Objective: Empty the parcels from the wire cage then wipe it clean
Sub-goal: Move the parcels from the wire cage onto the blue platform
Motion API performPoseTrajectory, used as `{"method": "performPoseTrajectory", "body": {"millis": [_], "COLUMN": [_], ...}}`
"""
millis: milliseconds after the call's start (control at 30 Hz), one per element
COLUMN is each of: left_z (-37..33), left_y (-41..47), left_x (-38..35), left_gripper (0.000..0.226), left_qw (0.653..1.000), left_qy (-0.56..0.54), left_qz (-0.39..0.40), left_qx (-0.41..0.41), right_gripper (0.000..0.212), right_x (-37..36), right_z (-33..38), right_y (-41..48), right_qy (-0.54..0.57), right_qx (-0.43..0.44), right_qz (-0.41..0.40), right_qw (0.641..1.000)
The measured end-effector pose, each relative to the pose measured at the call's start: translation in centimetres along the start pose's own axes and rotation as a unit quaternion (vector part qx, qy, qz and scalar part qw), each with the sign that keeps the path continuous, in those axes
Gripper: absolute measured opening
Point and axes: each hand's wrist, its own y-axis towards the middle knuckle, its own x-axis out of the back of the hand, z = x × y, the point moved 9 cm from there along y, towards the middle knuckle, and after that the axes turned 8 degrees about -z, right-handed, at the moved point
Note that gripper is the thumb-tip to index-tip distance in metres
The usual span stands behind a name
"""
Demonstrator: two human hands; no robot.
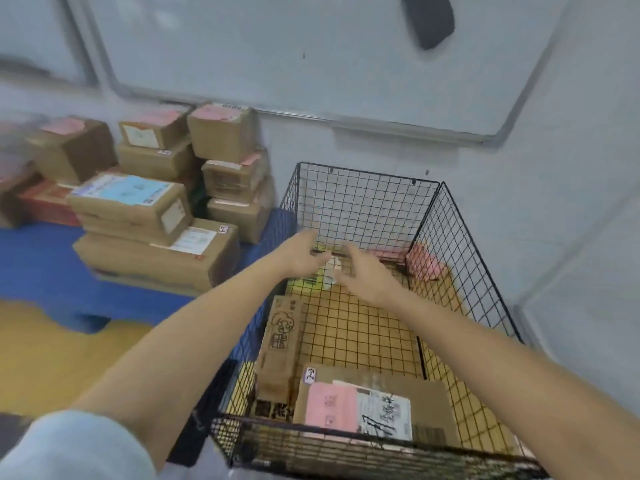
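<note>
Parcel storage room, likely a mail or pickup point; labelled cardboard boxes (156, 216) are stacked against the wall (554, 168) on a blue mat (34, 268); more labelled parcels (374, 407) are kept in a wire cage (363, 202); handwritten number tags (310, 375) are seen on some; a whiteboard (311, 57) is mounted above, as in an office or classroom.

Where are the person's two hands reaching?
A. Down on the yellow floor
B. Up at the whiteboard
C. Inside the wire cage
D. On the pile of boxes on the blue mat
C: the left hand and the right hand both reach over the far end of the wire cage, close to a small yellow-and-white parcel lying in it.
</note>
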Motion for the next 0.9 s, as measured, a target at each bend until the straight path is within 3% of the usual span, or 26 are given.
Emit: {"method": "performPoseTrajectory", "body": {"millis": [300, 567, 733, 900], "left_z": [4.4, 6.1, 6.9, 6.8], "left_y": [-2.5, -3.6, -4.1, -2.8], "left_x": [-5.6, -7.7, -10.0, -9.9], "left_gripper": [0.076, 0.067, 0.065, 0.061], "left_qw": [0.988, 0.976, 0.963, 0.977], "left_qy": [0.109, 0.156, 0.143, 0.066], "left_qz": [0.058, 0.085, 0.171, 0.154], "left_qx": [0.094, 0.125, 0.153, 0.129], "right_gripper": [0.074, 0.071, 0.063, 0.071], "right_x": [-6.6, -9.7, -11.0, -12.7], "right_z": [0.4, -0.7, -0.7, -0.6], "right_y": [-2.1, -2.7, -2.5, -2.1], "right_qy": [0.026, 0.017, 0.034, 0.073], "right_qx": [0.019, 0.016, 0.010, -0.027], "right_qz": [0.092, 0.179, 0.224, 0.247], "right_qw": [0.995, 0.984, 0.974, 0.966]}}
